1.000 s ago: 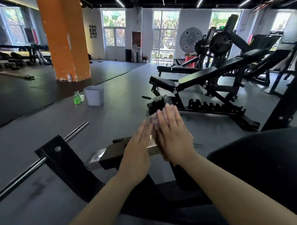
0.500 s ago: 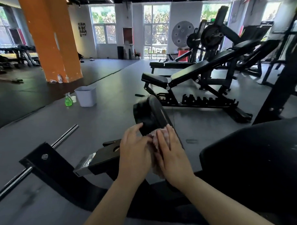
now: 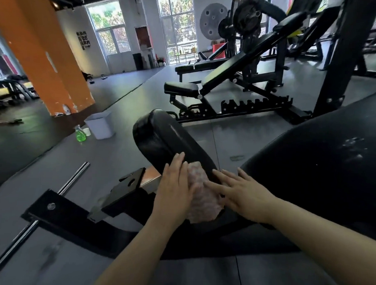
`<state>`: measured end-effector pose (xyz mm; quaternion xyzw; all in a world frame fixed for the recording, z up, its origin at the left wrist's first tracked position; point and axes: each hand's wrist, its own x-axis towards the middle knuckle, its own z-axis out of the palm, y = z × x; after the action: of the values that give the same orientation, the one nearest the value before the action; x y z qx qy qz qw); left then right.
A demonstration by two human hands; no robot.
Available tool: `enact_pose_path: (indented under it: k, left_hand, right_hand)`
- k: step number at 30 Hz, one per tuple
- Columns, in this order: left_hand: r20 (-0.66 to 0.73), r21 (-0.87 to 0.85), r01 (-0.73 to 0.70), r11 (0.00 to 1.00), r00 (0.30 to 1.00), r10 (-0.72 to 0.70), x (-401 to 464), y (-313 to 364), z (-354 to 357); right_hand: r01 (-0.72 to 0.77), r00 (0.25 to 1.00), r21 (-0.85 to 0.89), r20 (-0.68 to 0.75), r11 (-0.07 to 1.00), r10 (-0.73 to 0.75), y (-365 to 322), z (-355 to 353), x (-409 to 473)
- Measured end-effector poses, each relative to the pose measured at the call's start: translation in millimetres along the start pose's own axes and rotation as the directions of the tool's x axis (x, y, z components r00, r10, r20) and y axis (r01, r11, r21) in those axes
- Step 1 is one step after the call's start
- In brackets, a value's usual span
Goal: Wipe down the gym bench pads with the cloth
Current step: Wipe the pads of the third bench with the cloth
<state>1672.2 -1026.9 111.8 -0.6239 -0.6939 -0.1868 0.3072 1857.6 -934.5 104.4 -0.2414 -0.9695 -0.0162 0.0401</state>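
Observation:
A pale pink cloth (image 3: 200, 196) lies on the near end of a narrow black bench pad (image 3: 166, 139) that slants up and away from me. My left hand (image 3: 174, 188) presses flat against the cloth's left side, fingers straight and reaching onto the pad. To the right, my right hand (image 3: 243, 193) lies with spread straight fingers on the cloth's right edge. A larger black pad (image 3: 322, 168) with whitish smears fills the right side.
The pad sits on a black steel frame (image 3: 73, 219) with a chrome bar (image 3: 59, 191) running to the lower left. A green spray bottle (image 3: 80, 134) and a white bin (image 3: 100, 125) stand on the grey floor. An adjustable bench (image 3: 227, 75) and an orange pillar (image 3: 43, 52) are beyond.
The view has moved closer and the narrow pad now looms large. Both hands slid with the cloth down toward the pad's near end, and my right hand's fingers have spread apart.

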Motion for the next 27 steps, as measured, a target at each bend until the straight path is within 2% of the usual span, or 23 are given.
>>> enact_pose_path:
  k: [2,4,9,11,13,14,17,19,22,24,27]
  left_hand:
    - [-0.020,0.116,-0.091,0.989,0.995,0.094,-6,-5,13]
    - [-0.007,0.111,-0.054,0.992,0.998,0.055,-4,1,14]
    - [-0.128,0.134,-0.152,0.979,0.977,0.169,10,-16,1]
    - [-0.161,0.091,-0.260,0.961,0.949,0.272,19,-17,-9]
    - [-0.031,0.063,-0.340,0.938,0.939,0.342,23,-10,-11]
    - [0.058,0.103,-0.345,0.933,0.939,0.340,21,-5,-7]
    - [0.311,0.250,-0.296,0.922,0.926,0.214,8,16,2]
    - [0.414,0.303,-0.330,0.894,0.891,0.188,-4,31,6]
    - [0.591,0.320,-0.437,0.841,0.786,0.183,-17,54,15]
    - [0.656,0.310,-0.529,0.790,0.721,0.225,-24,62,20]
    - [0.653,0.277,-0.662,0.697,0.661,0.369,-22,46,17]
  right_hand:
    - [-0.094,0.995,0.031,0.023,0.995,0.093,16,14,-15]
    - [-0.156,0.988,0.088,0.032,0.984,0.154,23,23,-21]
    - [-0.256,0.965,0.008,0.061,0.967,0.255,34,34,-32]
    - [-0.281,0.955,-0.040,0.083,0.959,0.283,38,36,-34]
    - [-0.299,0.946,-0.095,0.104,0.950,0.308,39,37,-33]
    - [-0.311,0.939,-0.118,0.117,0.943,0.324,39,38,-32]
    - [-0.342,0.908,-0.202,0.182,0.918,0.379,41,47,-33]
    - [-0.350,0.894,-0.230,0.209,0.908,0.397,42,53,-35]
    - [-0.353,0.889,-0.247,0.214,0.903,0.406,42,56,-38]
    - [-0.353,0.887,-0.258,0.214,0.899,0.409,41,57,-38]
    - [-0.354,0.882,-0.266,0.223,0.897,0.414,43,58,-39]
